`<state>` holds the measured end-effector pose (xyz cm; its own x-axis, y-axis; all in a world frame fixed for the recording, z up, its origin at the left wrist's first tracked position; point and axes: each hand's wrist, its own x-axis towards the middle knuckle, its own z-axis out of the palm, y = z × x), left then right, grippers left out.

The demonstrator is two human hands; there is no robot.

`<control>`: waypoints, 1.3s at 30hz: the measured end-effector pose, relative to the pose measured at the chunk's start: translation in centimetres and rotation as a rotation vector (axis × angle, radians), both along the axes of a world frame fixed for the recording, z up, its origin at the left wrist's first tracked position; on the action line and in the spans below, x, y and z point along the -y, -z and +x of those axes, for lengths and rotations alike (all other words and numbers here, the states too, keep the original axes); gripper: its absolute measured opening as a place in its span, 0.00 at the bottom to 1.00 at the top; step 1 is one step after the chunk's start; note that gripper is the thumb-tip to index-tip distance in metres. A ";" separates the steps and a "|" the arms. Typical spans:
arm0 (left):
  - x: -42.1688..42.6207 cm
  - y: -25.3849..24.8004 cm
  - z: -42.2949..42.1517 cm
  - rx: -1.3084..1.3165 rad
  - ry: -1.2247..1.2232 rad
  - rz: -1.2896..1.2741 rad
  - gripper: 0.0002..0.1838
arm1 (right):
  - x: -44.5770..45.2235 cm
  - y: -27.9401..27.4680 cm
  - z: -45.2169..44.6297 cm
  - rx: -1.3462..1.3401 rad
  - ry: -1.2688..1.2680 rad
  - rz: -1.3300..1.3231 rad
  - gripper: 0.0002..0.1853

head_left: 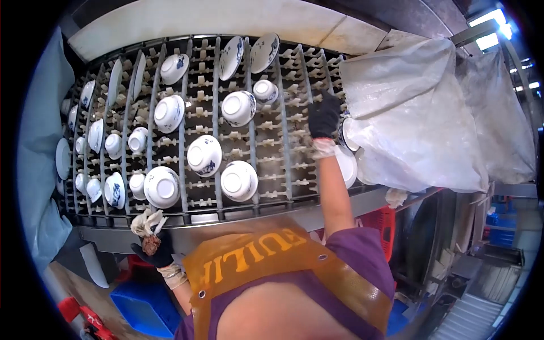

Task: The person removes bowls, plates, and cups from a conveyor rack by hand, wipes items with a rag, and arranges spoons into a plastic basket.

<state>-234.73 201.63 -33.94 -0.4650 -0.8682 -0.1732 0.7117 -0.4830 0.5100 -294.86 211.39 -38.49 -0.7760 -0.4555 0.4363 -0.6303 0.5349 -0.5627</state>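
Observation:
In a black glove, my left hand [158,249] is at the near edge of the peg conveyor [292,170], closed on crumpled white tissue [148,221] with a brown wad [151,244] beside it. My right hand [324,116], also black-gloved, reaches over the pegs next to the hanging plastic curtain; its fingers are too dark to make out. Close to it, a bowl [349,133] and a white plate [347,165] are partly under the curtain. Upturned white bowls with blue patterns, such as one bowl [239,180], lie across the belt, with plates [231,58] leaning between pegs.
A clear plastic curtain [408,113] covers the belt's right end, and another plastic sheet [45,153] hangs at the left. Below the metal edge are a blue bin [144,309] and a red crate [386,232]. A pale board [226,20] runs along the far side.

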 end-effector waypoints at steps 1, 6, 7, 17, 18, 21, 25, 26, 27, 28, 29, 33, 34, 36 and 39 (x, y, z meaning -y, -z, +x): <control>0.2 1.4 1.8 -0.023 0.073 -0.012 0.40 | -2.5 0.0 -0.3 -0.098 0.125 0.187 0.29; 0.0 -0.7 -2.6 -0.250 0.256 -0.123 0.36 | -10.9 1.5 -1.5 0.262 0.186 0.625 0.28; -0.2 -0.9 -3.0 -0.236 0.249 -0.093 0.39 | -10.8 1.2 -1.2 0.171 0.131 0.491 0.25; -1.4 0.7 -2.7 -0.123 0.178 0.013 0.43 | -2.7 -1.4 7.4 1.220 -0.300 -0.269 0.18; -1.5 0.9 -2.7 -0.170 0.165 0.008 0.43 | -3.9 3.1 5.4 0.798 -0.290 -0.226 0.19; -1.7 1.1 -3.9 -0.359 0.234 -0.031 0.42 | -10.5 0.1 -0.3 0.242 -0.359 0.240 0.29; -1.8 3.0 -2.1 -0.205 0.190 0.009 0.41 | -17.9 1.7 -4.9 0.523 -0.493 0.537 0.38; -1.9 3.4 -2.0 -0.103 0.156 0.012 0.41 | -18.6 1.2 -5.1 0.582 -0.545 0.535 0.38; -2.0 3.4 -2.2 -0.127 0.136 0.036 0.40 | -18.5 -1.4 -4.2 0.615 -0.515 0.592 0.32; -2.0 3.0 -2.7 -0.125 0.128 0.033 0.40 | -18.2 -3.1 -3.8 0.613 -0.524 0.592 0.32; -1.9 2.5 -3.7 -0.273 0.217 0.012 0.40 | -17.8 -4.5 -3.4 0.593 -0.521 0.509 0.29; -3.4 -1.4 -6.5 0.013 0.125 0.090 0.37 | -13.8 -14.1 2.1 0.199 -0.700 0.553 0.17; -3.4 -1.1 -6.5 0.018 0.142 0.096 0.37 | -12.2 -15.6 4.0 -0.064 -0.756 0.704 0.13; -3.5 -0.4 -6.2 -0.043 0.118 0.056 0.36 | -11.3 -11.7 6.6 -0.321 -0.709 0.601 0.04; -3.8 -2.4 -8.2 -0.042 0.255 0.002 0.35 | -10.5 -9.9 8.2 -0.333 -0.897 0.822 0.04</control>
